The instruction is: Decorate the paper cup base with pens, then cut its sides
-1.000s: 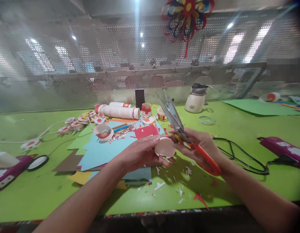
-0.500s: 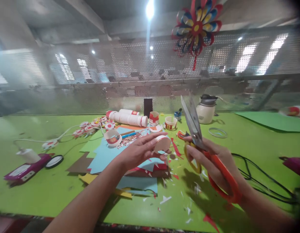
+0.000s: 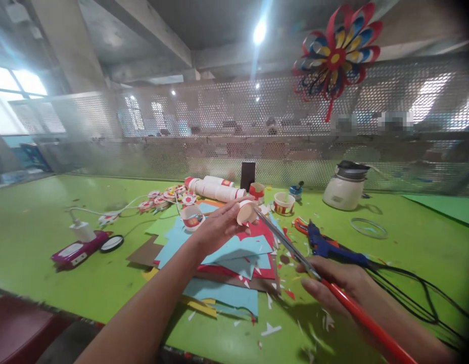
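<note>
My left hand is closed on a small cut paper cup, its pale round side facing right. In my right hand is a pair of scissors with red handles. The tips of their blades reach the right edge of the cup; whether they bite into it I cannot tell. Below the cup lies a pile of coloured paper, a light blue sheet on top. A blue glue gun rests just beyond my right hand.
Behind stand rolled paper tubes, another paper cup and a white jug. A purple power strip lies left. Paper scraps litter the green table. A paper flower hangs above.
My right hand has turned the scissors and brought their blades left and down to the cup; they were raised and apart from it. The view has swung left.
</note>
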`<action>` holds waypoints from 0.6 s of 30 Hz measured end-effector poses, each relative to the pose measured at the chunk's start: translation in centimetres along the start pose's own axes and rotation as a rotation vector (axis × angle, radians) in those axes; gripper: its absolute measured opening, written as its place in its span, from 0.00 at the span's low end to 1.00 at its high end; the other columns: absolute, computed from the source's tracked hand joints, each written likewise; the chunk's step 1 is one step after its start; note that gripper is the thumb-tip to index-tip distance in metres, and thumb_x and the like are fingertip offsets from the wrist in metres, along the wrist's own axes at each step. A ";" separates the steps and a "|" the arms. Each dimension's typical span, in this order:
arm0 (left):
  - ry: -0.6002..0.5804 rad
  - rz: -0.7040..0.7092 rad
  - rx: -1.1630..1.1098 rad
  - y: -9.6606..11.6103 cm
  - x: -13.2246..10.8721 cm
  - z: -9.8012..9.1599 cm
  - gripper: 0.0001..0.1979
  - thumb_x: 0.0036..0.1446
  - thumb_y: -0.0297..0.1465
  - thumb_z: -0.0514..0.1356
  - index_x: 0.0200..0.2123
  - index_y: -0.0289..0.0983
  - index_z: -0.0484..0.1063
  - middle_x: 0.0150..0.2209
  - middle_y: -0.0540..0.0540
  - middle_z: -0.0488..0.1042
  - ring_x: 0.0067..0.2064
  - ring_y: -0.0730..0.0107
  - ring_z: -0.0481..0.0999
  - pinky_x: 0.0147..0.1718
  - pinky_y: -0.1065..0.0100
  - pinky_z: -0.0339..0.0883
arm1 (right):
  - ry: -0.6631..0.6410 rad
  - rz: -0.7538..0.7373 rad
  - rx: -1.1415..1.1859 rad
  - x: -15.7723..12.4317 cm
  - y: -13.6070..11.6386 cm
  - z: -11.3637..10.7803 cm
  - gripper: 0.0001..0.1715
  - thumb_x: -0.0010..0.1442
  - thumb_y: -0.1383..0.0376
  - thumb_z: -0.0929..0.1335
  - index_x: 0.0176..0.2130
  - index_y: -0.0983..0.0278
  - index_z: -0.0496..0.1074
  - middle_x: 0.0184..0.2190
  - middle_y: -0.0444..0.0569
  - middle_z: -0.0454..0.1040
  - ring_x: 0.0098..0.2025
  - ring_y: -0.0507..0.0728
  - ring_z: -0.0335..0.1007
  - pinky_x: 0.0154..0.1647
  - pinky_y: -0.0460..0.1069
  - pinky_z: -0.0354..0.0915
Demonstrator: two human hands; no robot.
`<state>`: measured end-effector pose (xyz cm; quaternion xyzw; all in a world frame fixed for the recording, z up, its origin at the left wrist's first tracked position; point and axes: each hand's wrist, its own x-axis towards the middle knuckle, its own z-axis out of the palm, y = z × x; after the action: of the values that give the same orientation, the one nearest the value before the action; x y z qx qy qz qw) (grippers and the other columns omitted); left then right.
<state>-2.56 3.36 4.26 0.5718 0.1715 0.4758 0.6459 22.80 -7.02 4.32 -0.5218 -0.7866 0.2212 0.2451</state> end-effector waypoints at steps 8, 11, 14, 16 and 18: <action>0.001 -0.011 -0.013 -0.3 0.0 -0.2 0.19 0.65 0.38 0.53 0.56 0.39 0.67 0.48 0.39 0.75 0.46 0.61 0.74 0.37 0.64 0.72 | -0.069 0.042 -0.044 0.3 -0.6 0.0 0.30 0.62 0.42 0.57 0.38 0.61 0.73 0.27 0.50 0.76 0.28 0.57 0.70 0.25 0.49 0.63; 0.000 -0.017 -0.019 -0.3 0.0 0.0 0.19 0.65 0.37 0.53 0.57 0.40 0.67 0.48 0.40 0.74 0.46 0.61 0.73 0.38 0.64 0.72 | -0.072 0.030 -0.029 0.3 -0.4 0.1 0.32 0.62 0.42 0.57 0.41 0.62 0.74 0.27 0.49 0.74 0.27 0.57 0.70 0.26 0.48 0.62; 0.000 -0.013 -0.027 -0.3 0.0 0.1 0.19 0.64 0.38 0.55 0.55 0.39 0.69 0.48 0.39 0.73 0.41 0.64 0.73 0.36 0.64 0.71 | -0.051 0.026 -0.058 0.3 0.0 0.3 0.32 0.63 0.41 0.56 0.36 0.62 0.73 0.23 0.47 0.70 0.25 0.55 0.67 0.24 0.48 0.60; -0.009 -0.015 -0.041 -0.4 0.0 0.2 0.17 0.64 0.37 0.55 0.54 0.39 0.70 0.47 0.40 0.73 0.41 0.65 0.73 0.37 0.64 0.71 | -0.041 0.020 -0.073 0.3 0.1 0.4 0.32 0.62 0.41 0.56 0.35 0.61 0.73 0.24 0.46 0.71 0.26 0.55 0.67 0.25 0.47 0.59; -0.024 -0.014 -0.051 -0.5 0.0 0.3 0.16 0.64 0.36 0.55 0.53 0.39 0.71 0.48 0.40 0.73 0.43 0.64 0.73 0.38 0.64 0.71 | -0.037 0.018 -0.080 0.3 0.0 0.4 0.33 0.62 0.40 0.56 0.37 0.61 0.74 0.25 0.47 0.72 0.26 0.55 0.67 0.26 0.48 0.60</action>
<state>-2.15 3.26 3.90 0.5595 0.1556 0.4685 0.6658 22.43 -6.79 4.07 -0.5343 -0.7943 0.2014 0.2074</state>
